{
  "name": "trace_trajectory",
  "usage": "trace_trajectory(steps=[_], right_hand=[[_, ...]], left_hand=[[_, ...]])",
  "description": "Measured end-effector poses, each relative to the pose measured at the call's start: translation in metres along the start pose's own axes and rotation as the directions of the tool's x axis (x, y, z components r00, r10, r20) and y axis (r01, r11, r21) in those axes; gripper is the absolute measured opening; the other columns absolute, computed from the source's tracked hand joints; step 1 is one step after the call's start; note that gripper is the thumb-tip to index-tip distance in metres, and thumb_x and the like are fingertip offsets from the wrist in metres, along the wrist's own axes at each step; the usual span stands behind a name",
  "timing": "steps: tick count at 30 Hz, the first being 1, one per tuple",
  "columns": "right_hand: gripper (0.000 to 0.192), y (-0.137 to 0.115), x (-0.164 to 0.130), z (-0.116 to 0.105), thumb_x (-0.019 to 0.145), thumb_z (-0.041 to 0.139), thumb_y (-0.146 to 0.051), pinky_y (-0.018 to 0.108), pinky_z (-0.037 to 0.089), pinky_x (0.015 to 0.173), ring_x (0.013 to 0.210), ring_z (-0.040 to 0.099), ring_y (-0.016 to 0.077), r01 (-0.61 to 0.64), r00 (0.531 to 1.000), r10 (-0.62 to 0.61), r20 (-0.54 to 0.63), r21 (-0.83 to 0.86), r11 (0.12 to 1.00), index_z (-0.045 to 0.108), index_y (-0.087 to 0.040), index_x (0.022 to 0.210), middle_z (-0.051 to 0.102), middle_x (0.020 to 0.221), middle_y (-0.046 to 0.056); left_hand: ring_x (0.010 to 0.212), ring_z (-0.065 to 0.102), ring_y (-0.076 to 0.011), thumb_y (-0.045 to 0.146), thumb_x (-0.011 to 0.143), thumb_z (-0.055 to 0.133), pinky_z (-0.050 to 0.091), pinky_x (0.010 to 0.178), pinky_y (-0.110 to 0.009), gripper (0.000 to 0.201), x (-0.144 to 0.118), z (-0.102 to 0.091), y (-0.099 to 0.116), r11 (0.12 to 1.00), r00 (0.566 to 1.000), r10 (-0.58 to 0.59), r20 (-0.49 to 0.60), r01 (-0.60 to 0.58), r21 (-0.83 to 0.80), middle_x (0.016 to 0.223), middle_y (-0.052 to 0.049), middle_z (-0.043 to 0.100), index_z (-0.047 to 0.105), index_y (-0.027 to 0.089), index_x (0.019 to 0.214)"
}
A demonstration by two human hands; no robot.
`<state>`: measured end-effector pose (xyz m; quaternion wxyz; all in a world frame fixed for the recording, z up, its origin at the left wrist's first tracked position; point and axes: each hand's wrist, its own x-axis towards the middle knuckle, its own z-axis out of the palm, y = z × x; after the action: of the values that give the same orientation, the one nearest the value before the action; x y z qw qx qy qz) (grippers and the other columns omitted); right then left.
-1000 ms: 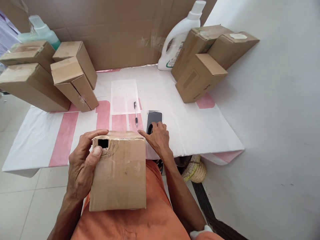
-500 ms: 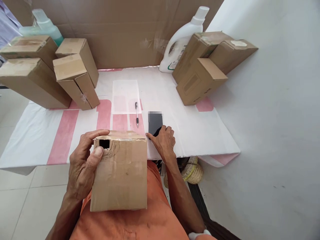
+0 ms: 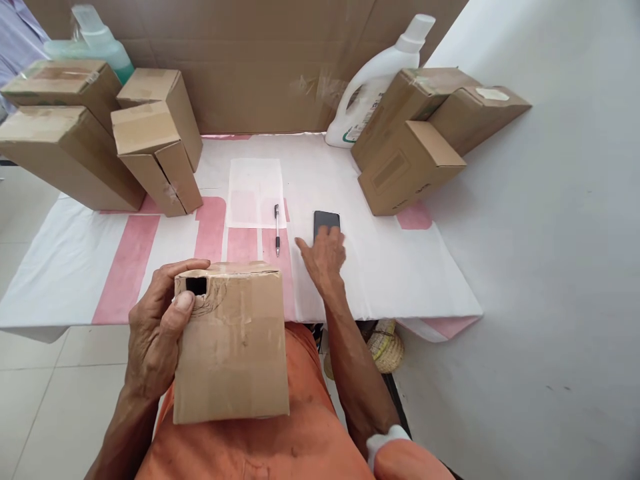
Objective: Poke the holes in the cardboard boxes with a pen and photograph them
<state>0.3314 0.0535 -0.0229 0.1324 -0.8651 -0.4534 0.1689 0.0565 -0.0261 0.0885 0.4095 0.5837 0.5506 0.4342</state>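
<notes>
Table (image 3: 400,267), covered in white paper with pink stripes, ran ahead of both hands. Cardboard backboard (image 3: 250,67) stood upright at its far edge, well beyond the fingers.

Stack of brown boxes (image 3: 75,133) sat far forward and left of the left hand. Second group of boxes (image 3: 415,147) sat forward and right of the right hand, leaning against the wall. White detergent bottle (image 3: 370,87) stood just behind that group; green-tinted bottle (image 3: 95,40) behind the left stack.

Cardboard box (image 3: 230,353) with a small dark cut-out near its top corner rested on the person's lap, at the table's near edge. Left hand (image 3: 155,327) gripped its left side, thumb pressed by the cut-out, fingers curled over the top edge.

Right hand (image 3: 325,257) lay flat on the table, fingers loosely spread, holding nothing. Fingertips touched the near end of a black phone (image 3: 327,220) lying just ahead. Pen (image 3: 277,229) lay just left of that hand, on the near edge of a translucent sheet (image 3: 256,192).
</notes>
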Motion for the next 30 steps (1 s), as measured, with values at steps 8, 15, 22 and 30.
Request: trace_trajectory(steps=[8,15,22,30], right_hand=[[0.017,-0.039,0.004,0.03,0.099,0.066,-0.034,0.043,0.051,0.089,0.102,0.072,0.0355,0.054,0.98,-0.097,0.174,0.237,0.97,0.066,-0.018,0.092,0.077,0.104,0.018],[0.026,-0.022,-0.004,-0.013,0.095,0.062,-0.04,0.027,0.044,0.054,0.057,0.058,0.016,0.038,0.973,-0.172,0.154,0.628,0.777,0.051,-0.026,0.076,0.057,0.062,-0.004],[0.023,-0.029,-0.105,-0.101,0.095,0.081,-0.041,0.019,0.041,0.036,0.05,0.068,0.0136,0.333,0.887,-0.36,-0.288,0.941,0.067,0.065,-0.025,0.093,0.076,0.072,-0.003],[0.021,-0.032,-0.169,-0.107,0.097,0.081,-0.02,0.037,0.065,0.059,0.073,0.078,0.023,0.648,0.75,-0.424,-0.508,0.694,0.314,0.081,-0.03,0.115,0.082,0.093,0.004]], left_hand=[[0.113,0.065,-0.0262,0.053,0.103,0.06,0.05,0.096,-0.037,0.034,0.0,0.002,0.001,0.999,0.999,0.038,0.022,-0.039,0.026,0.129,-0.002,0.073,0.076,0.032,0.124],[0.115,0.064,-0.0299,0.053,0.103,0.059,0.05,0.105,-0.045,0.036,0.002,0.0,-0.005,0.993,0.986,0.105,0.131,-0.112,0.047,0.126,-0.005,0.072,0.074,0.03,0.126],[0.121,0.064,-0.032,0.05,0.103,0.056,0.051,0.102,-0.047,0.036,0.004,0.007,0.001,0.979,0.963,0.191,0.189,-0.202,0.04,0.127,-0.008,0.074,0.072,0.027,0.125],[0.129,0.062,-0.0338,0.051,0.103,0.058,0.048,0.112,-0.051,0.038,-0.002,0.005,-0.002,0.972,0.95,0.226,0.215,-0.234,0.016,0.133,-0.01,0.073,0.07,0.027,0.13]])
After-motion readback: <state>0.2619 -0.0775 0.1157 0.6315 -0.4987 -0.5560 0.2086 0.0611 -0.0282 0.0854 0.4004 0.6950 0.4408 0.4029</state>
